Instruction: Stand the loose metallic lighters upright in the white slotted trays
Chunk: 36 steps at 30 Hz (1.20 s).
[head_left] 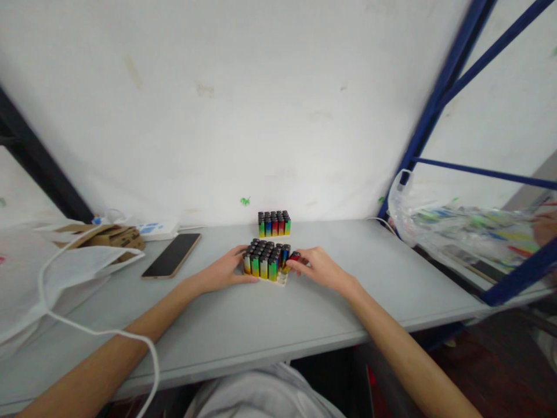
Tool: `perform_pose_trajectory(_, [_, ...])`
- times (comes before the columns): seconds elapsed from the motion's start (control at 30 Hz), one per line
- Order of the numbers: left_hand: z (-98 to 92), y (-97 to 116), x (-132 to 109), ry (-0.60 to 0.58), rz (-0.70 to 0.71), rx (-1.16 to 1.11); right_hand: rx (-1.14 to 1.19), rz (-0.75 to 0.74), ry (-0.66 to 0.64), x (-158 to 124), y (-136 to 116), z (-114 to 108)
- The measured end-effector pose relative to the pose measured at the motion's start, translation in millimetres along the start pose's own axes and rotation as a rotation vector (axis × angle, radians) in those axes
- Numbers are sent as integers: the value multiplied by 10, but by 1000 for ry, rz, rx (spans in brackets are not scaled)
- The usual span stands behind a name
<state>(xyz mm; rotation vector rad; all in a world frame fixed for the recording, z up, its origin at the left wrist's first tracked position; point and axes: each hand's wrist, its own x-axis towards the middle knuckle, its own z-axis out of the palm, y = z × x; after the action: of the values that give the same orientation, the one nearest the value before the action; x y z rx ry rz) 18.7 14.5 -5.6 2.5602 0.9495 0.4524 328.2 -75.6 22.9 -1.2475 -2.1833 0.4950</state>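
A white tray [282,280] on the grey table holds several upright lighters [260,261] with black tops and coloured bodies. My left hand [226,269] grips the tray's left side, its thumb along the front edge. At the tray's right side, my right hand [317,266] pinches a tilted red and yellow lighter [294,258]. Bare tray slots show at the front right corner. Behind, near the wall, stands a second block of upright lighters [274,224] in green, blue and red.
A black phone [172,256] lies on the left, near a white box [157,230], brown cardboard [114,239] and white plastic bags [56,278]. A white cable [102,332] crosses my left forearm. Blue metal posts [429,122] and clear bags [470,232] are at right.
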Motion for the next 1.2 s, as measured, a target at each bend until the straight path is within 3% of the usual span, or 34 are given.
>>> perform_pose_trajectory(0.13, [-5, 14, -3, -2, 5, -1, -177, -7, 29, 58, 55, 93])
perform_pose_trajectory(0.33, [2, 20, -3, 9, 20, -4, -113, -17, -23, 32, 43, 112])
perform_pose_trajectory(0.63, [52, 31, -9, 58, 18, -17, -491, 96, -17, 143, 1, 179])
perform_pose_trajectory(0.97, [170, 58, 43, 152, -2, 64, -209, 26, -72, 196, 356, 165])
perform_pose_trajectory(1.2, [195, 60, 316, 194, -54, 143, -126, 64, 77, 179, 534, 61])
